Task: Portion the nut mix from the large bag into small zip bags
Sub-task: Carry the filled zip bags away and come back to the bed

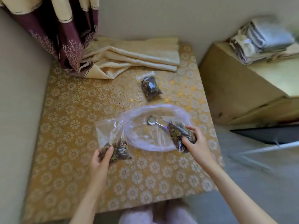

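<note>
Your left hand point(103, 156) grips the big bag point(113, 139) low, bunching the nuts; your right hand point(193, 139) clasps a filled small bag point(178, 132) (probably for sealing).

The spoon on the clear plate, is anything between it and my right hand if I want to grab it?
Yes. The right hand grips a filled small zip bag, and that bag lies across the handle end of the spoon. The spoon's bowl is uncovered on the plate.

Nut-filled bag point(115, 148) in left hand point(101, 156), another bag point(179, 133) in right hand point(194, 143)
</note>
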`<state>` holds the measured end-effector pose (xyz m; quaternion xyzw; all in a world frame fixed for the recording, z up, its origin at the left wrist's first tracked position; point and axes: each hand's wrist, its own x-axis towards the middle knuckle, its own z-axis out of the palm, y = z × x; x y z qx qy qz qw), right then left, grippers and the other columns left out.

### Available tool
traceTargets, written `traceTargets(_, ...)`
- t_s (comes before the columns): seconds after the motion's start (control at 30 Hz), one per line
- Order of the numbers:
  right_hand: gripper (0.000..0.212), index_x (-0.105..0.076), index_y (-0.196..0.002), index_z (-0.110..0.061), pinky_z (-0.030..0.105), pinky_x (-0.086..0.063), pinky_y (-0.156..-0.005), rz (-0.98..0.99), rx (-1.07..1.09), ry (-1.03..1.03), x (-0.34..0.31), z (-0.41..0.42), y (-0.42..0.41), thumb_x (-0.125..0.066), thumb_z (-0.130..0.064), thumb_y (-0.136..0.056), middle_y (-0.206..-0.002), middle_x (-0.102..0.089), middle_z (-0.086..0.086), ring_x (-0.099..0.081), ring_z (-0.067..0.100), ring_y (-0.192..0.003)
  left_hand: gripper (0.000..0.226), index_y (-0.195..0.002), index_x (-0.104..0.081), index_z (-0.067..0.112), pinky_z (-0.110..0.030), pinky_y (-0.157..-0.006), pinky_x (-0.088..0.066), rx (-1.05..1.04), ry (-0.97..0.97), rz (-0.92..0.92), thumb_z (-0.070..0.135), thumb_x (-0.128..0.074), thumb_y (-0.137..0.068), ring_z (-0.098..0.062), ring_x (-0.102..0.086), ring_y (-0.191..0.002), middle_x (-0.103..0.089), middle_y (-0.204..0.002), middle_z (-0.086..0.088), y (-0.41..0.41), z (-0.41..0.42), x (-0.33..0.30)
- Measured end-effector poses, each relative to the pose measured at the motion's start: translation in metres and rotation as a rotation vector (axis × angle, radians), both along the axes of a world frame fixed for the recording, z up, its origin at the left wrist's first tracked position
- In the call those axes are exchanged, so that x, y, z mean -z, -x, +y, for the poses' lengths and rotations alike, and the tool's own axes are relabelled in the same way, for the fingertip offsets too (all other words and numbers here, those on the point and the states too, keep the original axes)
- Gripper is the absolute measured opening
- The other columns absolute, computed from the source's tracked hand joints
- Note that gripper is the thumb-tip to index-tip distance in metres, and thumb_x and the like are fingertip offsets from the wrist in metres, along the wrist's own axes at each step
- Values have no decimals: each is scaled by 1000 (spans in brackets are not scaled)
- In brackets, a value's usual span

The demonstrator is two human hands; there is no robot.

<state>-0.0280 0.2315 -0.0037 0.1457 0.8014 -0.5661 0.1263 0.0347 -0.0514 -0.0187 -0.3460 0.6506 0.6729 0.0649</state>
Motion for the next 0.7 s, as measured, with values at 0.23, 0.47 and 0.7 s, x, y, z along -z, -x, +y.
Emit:
traceTargets(0.23, 34, -53, -109, -18, 6, -44, -57, -151, 442, 94, -9, 44, -136, -56, 7, -86, -94, -61, 0, -58, -12, -63, 12, -93, -65, 17, -28, -70, -48, 238, 66, -50, 25, -62, -85, -15, -66, -83, -71, -91, -3, -45, 38, -28)
traceTargets(0.47, 38, -53, -106, -29, 22, -51, -76, -167, 776, 105, -19, 78, -242, -56, 4, -86, -104, -64, 2, -64, 9, -88, 8, -93, -65, 23, -21, -68, -46, 680, 179, -34, 26, -62, -86, -13, -64, -78, -69, -85, 0, -50, 90, -37)
traceTargets(0.7, 37, -51, -113, -19, 14, -48, -76, -124, 1156, 94, -19, 123, -317, -58, 4, -86, -111, -60, 4, -60, 6, -92, 13, -74, -57, 11, -9, -45, -31, 1130, 327, 90, 15, -64, -85, 2, -43, -47, -52, -59, 2, -38, 195, -46)
